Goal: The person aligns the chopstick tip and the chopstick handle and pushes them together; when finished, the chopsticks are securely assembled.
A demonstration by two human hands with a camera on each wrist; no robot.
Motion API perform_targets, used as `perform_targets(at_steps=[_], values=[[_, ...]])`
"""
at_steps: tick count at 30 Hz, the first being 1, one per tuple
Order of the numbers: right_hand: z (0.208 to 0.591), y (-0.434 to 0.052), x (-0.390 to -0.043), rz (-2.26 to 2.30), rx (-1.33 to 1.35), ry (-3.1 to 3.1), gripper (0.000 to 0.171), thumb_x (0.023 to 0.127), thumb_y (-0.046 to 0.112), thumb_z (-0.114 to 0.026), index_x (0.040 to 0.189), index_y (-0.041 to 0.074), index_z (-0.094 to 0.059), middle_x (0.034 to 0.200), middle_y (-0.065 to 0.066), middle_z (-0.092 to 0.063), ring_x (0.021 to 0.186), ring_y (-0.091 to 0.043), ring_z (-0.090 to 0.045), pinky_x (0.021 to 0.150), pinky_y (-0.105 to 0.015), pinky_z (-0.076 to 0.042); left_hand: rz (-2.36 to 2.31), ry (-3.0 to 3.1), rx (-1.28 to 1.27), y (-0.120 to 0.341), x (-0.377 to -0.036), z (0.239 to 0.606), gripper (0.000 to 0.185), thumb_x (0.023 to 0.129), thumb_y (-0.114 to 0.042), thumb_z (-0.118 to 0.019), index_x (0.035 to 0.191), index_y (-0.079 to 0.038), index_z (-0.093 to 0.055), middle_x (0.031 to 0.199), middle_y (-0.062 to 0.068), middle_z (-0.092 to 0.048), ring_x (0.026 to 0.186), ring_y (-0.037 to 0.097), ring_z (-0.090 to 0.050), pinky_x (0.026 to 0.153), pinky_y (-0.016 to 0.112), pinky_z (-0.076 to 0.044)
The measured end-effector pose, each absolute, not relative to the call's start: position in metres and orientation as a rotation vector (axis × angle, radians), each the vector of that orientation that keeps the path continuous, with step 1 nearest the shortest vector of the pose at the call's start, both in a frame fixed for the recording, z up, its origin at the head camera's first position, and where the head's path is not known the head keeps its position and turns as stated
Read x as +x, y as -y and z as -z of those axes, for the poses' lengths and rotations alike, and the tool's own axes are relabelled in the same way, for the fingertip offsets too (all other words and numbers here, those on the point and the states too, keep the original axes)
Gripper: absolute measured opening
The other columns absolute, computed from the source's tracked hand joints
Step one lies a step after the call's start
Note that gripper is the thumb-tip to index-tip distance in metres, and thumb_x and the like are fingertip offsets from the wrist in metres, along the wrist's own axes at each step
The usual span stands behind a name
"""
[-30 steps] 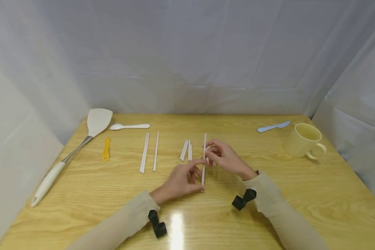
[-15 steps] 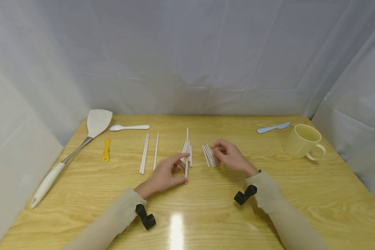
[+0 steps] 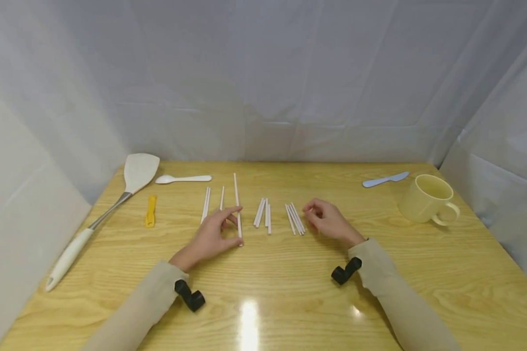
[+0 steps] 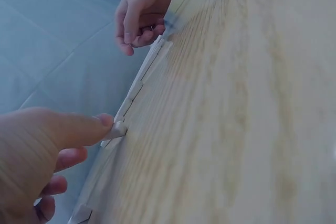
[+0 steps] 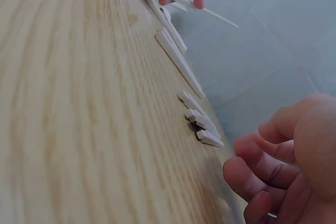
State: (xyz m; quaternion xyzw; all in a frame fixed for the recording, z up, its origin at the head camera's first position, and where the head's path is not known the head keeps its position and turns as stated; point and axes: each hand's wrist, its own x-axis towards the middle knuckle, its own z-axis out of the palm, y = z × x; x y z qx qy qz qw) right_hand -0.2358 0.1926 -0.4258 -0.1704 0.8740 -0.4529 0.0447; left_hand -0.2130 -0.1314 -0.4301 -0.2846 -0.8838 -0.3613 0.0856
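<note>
1. The left hand [image 3: 211,237] pinches one long white stick [image 3: 237,204] between thumb and forefinger near its near end; the stick runs away from the person, its far end raised off the desk [image 3: 290,302] (the right wrist view shows it slanting up above the wood).
2. Just left of that hand lie three more long white sticks [image 3: 206,204] flat on the desk, roughly parallel and partly hidden by the fingers.
3. Right of the held stick sits a small group of short white sticks [image 3: 263,213], and a second group of short sticks [image 3: 294,218] lies a little further right, fanned slightly.
4. The right hand [image 3: 329,222] rests on the desk just beside the second group, fingers loosely curled and grasping nothing, its fingertips close to the stick ends.
5. In the left wrist view the left thumb [image 4: 84,129] presses on the end of the held stick, with the right hand seen farther along the row.
6. At the far left lie a pale spatula [image 3: 110,207] with a white handle, a white spoon [image 3: 182,179] and a small yellow tool [image 3: 150,211].
7. At the far right stand a cream mug [image 3: 427,198], handle toward the person, and a light blue knife [image 3: 384,179] behind it.
</note>
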Motion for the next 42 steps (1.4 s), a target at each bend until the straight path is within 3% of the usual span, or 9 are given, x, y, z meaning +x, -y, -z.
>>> perform_targets(at_steps=[6, 13, 20, 34, 42], values=[[0.429, -0.192, -0.238, 1.364, -0.516, -2.696, 0.014, 0.098, 0.009, -0.052, 0.106, -0.001, -0.059, 0.066, -0.006, -0.056, 0.056, -0.014, -0.05, 0.051, -0.024, -0.039, 0.925, 2.671, -0.745, 0.133, -0.215, 0.43, 0.062, 0.067, -0.023, -0.087, 0.122, -0.005, -0.064, 0.112, 0.015, -0.053, 0.097, 0.028, -0.04, 0.082, 0.039, -0.034], [0.433, -0.189, -0.24, 1.277, -0.612, -2.819, 0.012, 0.092, 0.007, -0.06, 0.101, -0.001, -0.062, 0.073, -0.005, -0.06, 0.062, -0.01, -0.05, 0.059, -0.023, -0.041, 0.836, 2.737, -0.669, 0.138, -0.217, 0.432, 0.047, 0.071, -0.036, -0.082, 0.109, -0.009, -0.072, 0.109, 0.013, -0.046, 0.093, 0.027, -0.034, 0.079, 0.038, -0.028], [0.434, -0.185, -0.24, 1.201, -0.62, -2.862, 0.013, 0.089, 0.011, -0.066, 0.097, 0.002, -0.062, 0.074, -0.004, -0.062, 0.062, -0.009, -0.051, 0.059, -0.024, -0.042, 0.819, 2.741, -0.642, 0.14, -0.22, 0.435, 0.052, 0.069, -0.047, -0.082, 0.108, -0.014, -0.073, 0.109, 0.013, -0.045, 0.092, 0.026, -0.034, 0.078, 0.039, -0.028], [0.431, -0.182, -0.24, 1.101, -0.61, -2.892, 0.012, 0.089, 0.01, -0.065, 0.096, 0.001, -0.063, 0.073, -0.004, -0.06, 0.063, -0.011, -0.05, 0.061, -0.026, -0.042, 0.668, 2.886, -0.625, 0.16, -0.224, 0.422, 0.051, 0.071, -0.047, -0.081, 0.114, -0.021, -0.071, 0.102, 0.012, -0.041, 0.091, 0.027, -0.03, 0.075, 0.038, -0.023], [0.428, -0.191, -0.232, 1.091, -0.465, -2.868, 0.014, 0.088, 0.008, -0.064, 0.098, -0.002, -0.062, 0.074, -0.006, -0.063, 0.064, -0.012, -0.054, 0.062, -0.028, -0.044, 0.666, 2.937, -0.676, 0.163, -0.225, 0.417, 0.048, 0.075, -0.045, -0.079, 0.115, -0.02, -0.069, 0.104, 0.012, -0.041, 0.093, 0.029, -0.032, 0.075, 0.039, -0.023]])
